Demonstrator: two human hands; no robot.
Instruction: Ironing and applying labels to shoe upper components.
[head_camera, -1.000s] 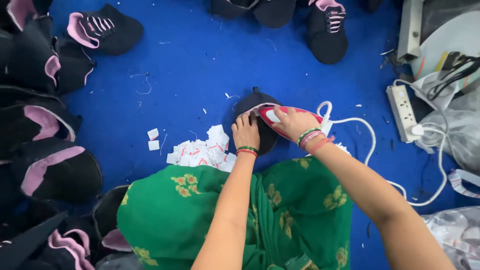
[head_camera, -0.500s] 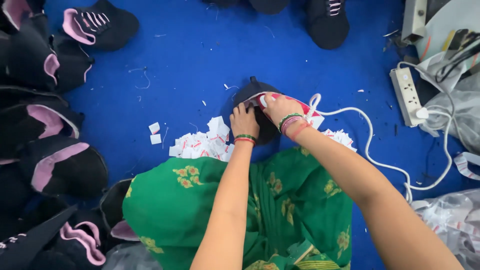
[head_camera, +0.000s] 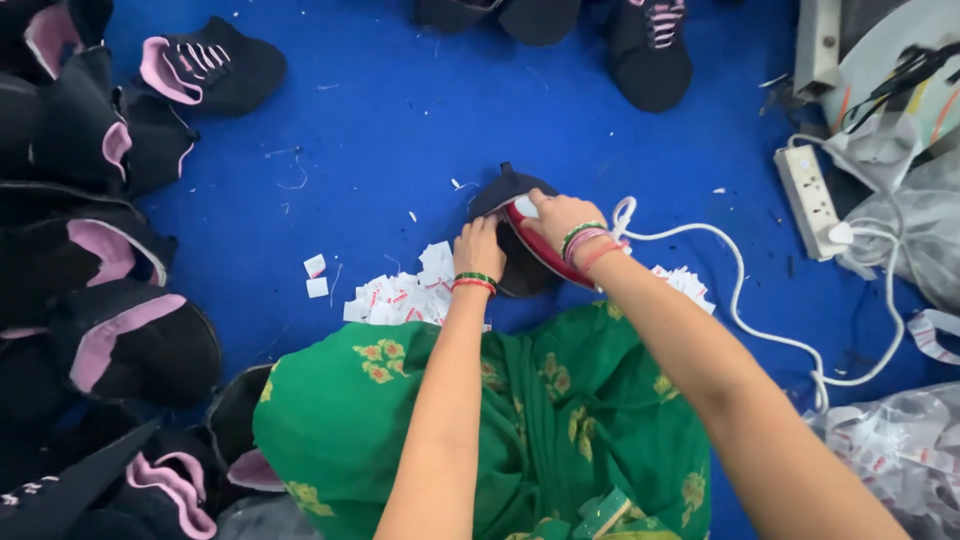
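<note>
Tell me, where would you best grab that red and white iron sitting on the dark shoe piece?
By its handle on top, coming down from above. The iron lies soleplate down on the dark shoe upper, so only the handle is safe and free. The right hand already wraps it that way, while the left hand steadies the upper beside it.

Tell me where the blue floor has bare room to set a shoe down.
Free: the blue floor between the black-and-pink shoes on the left and the iron; also between iron and power strip. Crowded: the white labels by the left hand, and the white cord.
</note>
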